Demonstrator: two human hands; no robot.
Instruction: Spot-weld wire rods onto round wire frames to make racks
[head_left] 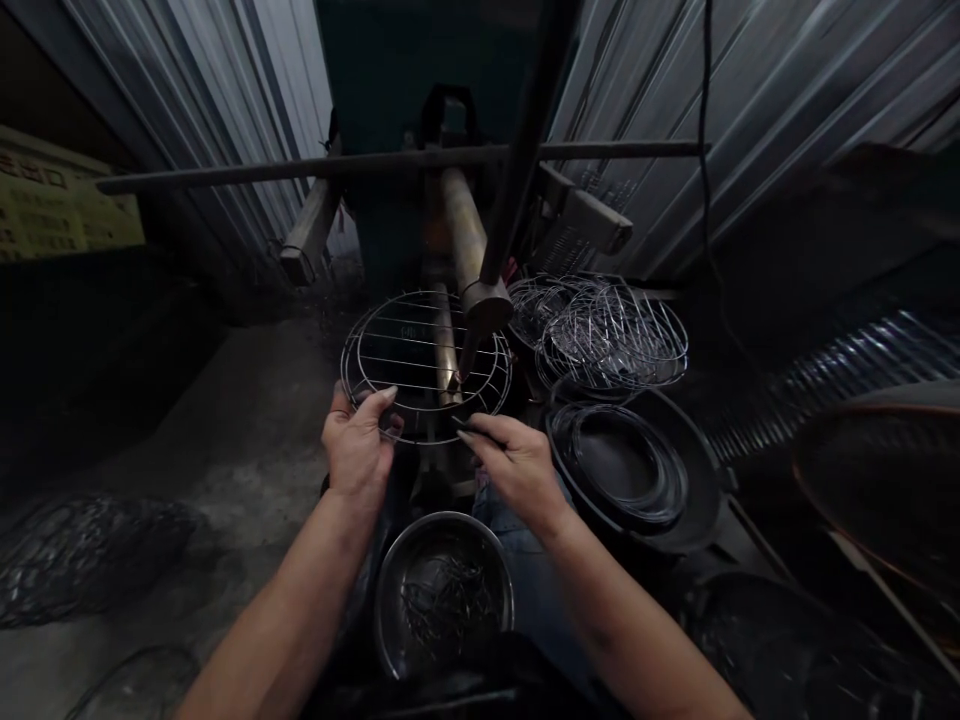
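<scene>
I have the round wire rack (405,363) out in front of me, its bars seen just past the end of an upper metal cylinder (469,235), with a lower brass-coloured rod (445,345) showing through the mesh; I can't tell whether rack and rod touch. My left hand (360,440) pinches the rack's near left rim, thumb above and fingers curled under. My right hand (517,465) pinches a thin dark piece (484,433) between thumb and fingers, its tip near the rack's near edge.

For writing, the yellow panel (64,195) far left carries large reddish characters, of which I make out 出口; its smaller lines are too blurred for me. A pale character shows faintly through the rack, too dim to read.

Below my hands, a round steel bowl (388,600) holds a loose tangle of small thin metal pieces. To the right, a black basin (701,540) holds a coil of wire (667,485), wound in many loops. Just beyond it I see a heap of wire racks (611,335), shiny and overlapping. A dark heap (97,555) lies on the floor (247,465), left.
</scene>
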